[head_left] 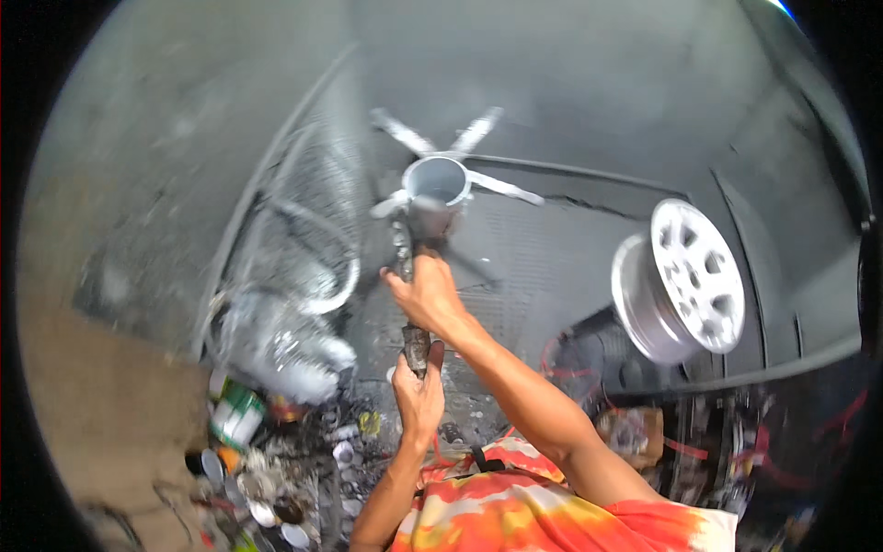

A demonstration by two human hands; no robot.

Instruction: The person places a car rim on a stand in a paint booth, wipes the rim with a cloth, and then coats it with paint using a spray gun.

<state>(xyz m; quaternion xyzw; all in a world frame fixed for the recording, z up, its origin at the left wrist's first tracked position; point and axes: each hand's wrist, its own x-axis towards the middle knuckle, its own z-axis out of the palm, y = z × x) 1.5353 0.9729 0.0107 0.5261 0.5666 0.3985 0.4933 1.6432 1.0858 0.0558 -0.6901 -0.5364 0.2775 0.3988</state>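
Note:
Both my hands hold what looks like a paint spray gun (417,350), dark and crusted, in the middle of the view. My right hand (430,293) wraps round its upper part, its thumb side to the left. Below it, my left hand (419,394) grips the lower end of the handle. The gun's front end is blurred and partly hidden by my right hand. Just beyond it stands a round, open-topped grey cylinder (438,164) on a base with several whitish arms spread out like a star.
A silver wheel rim (696,276) stands tilted at the right. Grey sheet walls (570,83) enclose the far side. Crumpled clear plastic (285,345) lies at the left, above cans and clutter including a green-and-white can (237,417). A cardboard box (631,435) sits at the lower right.

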